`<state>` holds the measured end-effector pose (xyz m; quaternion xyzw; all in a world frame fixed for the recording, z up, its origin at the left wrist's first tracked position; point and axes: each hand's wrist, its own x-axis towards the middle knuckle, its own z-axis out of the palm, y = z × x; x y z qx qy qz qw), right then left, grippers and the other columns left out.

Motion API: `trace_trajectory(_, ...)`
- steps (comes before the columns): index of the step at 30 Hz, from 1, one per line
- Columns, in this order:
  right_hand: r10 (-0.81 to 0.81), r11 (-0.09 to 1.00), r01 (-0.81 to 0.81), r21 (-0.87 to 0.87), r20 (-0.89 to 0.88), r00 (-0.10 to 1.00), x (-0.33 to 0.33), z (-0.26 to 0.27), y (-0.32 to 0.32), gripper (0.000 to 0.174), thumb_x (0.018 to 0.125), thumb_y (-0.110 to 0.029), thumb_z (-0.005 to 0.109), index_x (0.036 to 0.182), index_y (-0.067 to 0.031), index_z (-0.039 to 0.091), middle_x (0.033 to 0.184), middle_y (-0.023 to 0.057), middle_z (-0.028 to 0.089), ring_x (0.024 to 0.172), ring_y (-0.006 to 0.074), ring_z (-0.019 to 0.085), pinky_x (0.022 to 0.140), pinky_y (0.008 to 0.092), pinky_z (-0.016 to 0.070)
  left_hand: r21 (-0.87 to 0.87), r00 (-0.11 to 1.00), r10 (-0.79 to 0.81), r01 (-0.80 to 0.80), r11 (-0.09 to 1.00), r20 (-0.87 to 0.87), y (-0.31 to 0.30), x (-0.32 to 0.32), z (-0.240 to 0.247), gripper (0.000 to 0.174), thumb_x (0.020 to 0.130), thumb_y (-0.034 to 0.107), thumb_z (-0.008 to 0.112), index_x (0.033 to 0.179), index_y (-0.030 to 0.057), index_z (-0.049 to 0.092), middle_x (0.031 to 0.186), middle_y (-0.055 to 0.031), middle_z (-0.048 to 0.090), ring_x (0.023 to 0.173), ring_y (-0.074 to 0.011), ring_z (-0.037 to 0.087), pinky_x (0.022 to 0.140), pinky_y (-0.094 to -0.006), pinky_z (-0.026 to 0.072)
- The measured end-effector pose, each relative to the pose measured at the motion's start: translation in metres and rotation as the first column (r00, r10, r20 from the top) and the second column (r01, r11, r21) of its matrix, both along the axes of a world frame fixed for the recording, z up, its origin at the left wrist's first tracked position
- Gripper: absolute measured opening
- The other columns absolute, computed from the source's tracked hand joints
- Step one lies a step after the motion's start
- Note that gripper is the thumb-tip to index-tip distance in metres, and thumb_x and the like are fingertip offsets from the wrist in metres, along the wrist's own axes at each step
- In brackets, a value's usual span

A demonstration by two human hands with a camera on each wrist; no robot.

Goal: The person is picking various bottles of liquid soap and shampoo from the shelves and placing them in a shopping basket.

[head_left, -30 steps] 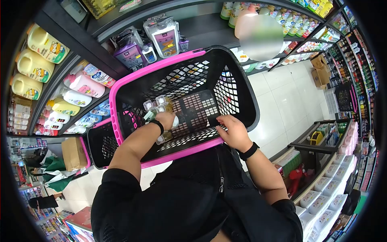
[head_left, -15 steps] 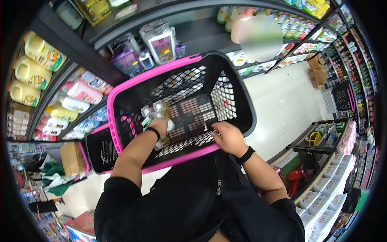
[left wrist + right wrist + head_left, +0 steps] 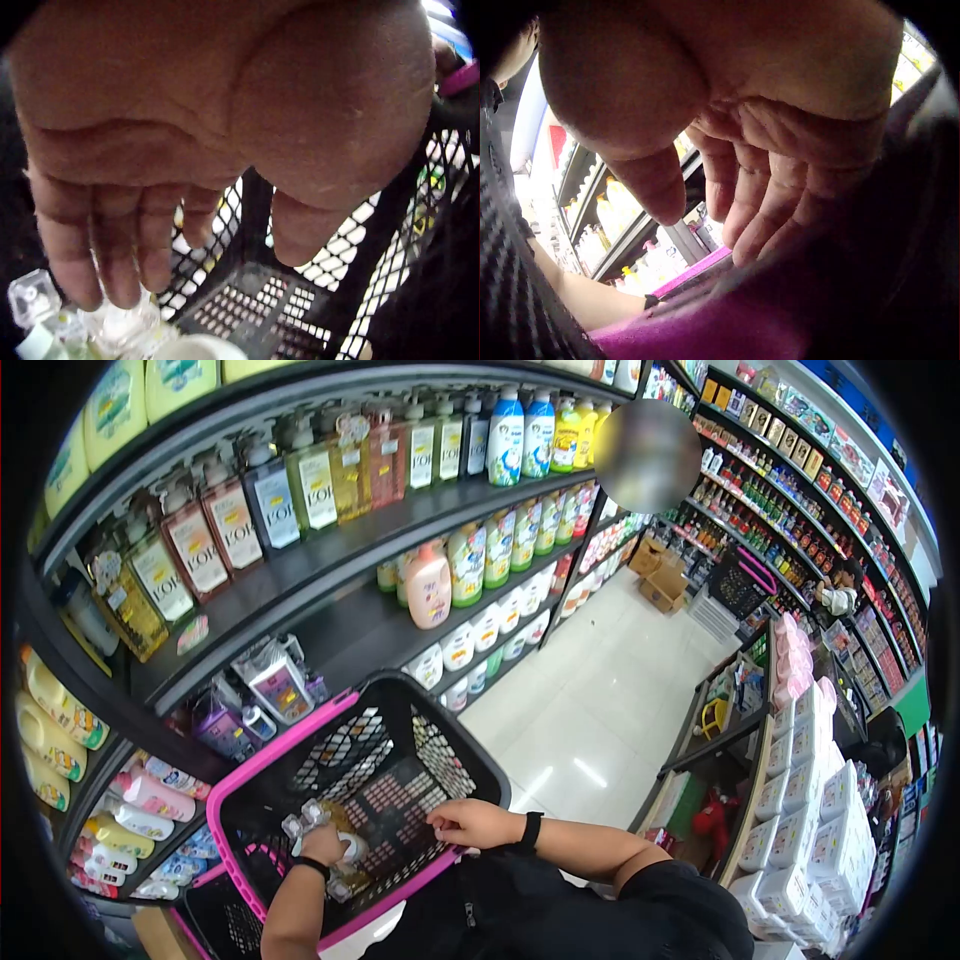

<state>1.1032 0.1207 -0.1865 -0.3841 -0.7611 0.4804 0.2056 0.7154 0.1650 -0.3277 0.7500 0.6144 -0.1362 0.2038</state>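
A black shopping basket with a pink rim [image 3: 285, 748] stands at the lower left of the head view. Inside it my left hand [image 3: 322, 844] reaches down over clear-capped bottles [image 3: 300, 822]. In the left wrist view that hand [image 3: 217, 135] has its fingers extended, their tips at the clear caps [image 3: 34, 296]; a white round top [image 3: 202, 349] lies beside them. Whether the fingertips press on the caps cannot be told. My right hand [image 3: 470, 823] hovers at the basket's near right side; the right wrist view shows this hand [image 3: 727, 120] with loosely bent fingers and nothing held.
Shelves of pump bottles [image 3: 232, 525] and a peach bottle [image 3: 429, 588] rise beyond the basket. A second basket [image 3: 215, 920] is at the lower left. Tiled floor [image 3: 570, 710] runs right, toward cardboard boxes [image 3: 663, 585] and stacked white packs [image 3: 800, 850].
The head view has swung up and to the right, showing more shelves, so the basket appears lower and further left. Both hands keep about their places relative to the basket.
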Motion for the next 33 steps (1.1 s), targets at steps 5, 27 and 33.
trace_trajectory(5,-0.075,0.986,0.084,0.148,-0.065,0.995,0.074,0.047,0.078,0.033,0.091,-0.013,0.068,0.121,-0.0020,0.062,0.099,0.0101,0.067,0.090,0.0206,0.067,0.081,0.0345,0.0553,0.162,0.949,-0.008,-0.046,0.986,0.316,-0.008,0.048,0.111,0.050,0.085,0.038,0.073,0.117,0.0020,0.061,0.104,-0.0260,0.068,0.097,-0.0457,0.066,0.085,-0.0516,0.0532)
trace_trajectory(27,-0.774,0.125,0.817,0.563,-0.460,0.435,0.257,0.199,0.527,0.110,0.069,-0.049,0.087,0.151,0.0009,0.032,0.137,0.0284,0.052,0.128,0.0442,0.050,0.107,0.0497,0.0416,0.406,0.737,0.428,-0.657,0.636,0.523,-0.118,0.279,0.130,0.033,0.083,0.028,0.075,0.102,0.0012,0.071,0.088,-0.0159,0.073,0.083,-0.0360,0.071,0.076,-0.0469,0.0545)
trace_trajectory(33,-0.809,0.123,0.821,0.557,-0.423,0.409,0.250,0.205,0.539,0.114,0.068,-0.049,0.088,0.154,-0.0019,0.029,0.135,0.0273,0.055,0.125,0.0446,0.053,0.106,0.0509,0.0419,0.461,0.763,0.507,-0.647,0.607,0.402,-0.108,0.292,0.135,0.031,0.080,0.033,0.074,0.090,0.0035,0.073,0.085,-0.0138,0.073,0.082,-0.0355,0.070,0.073,-0.0476,0.0523)
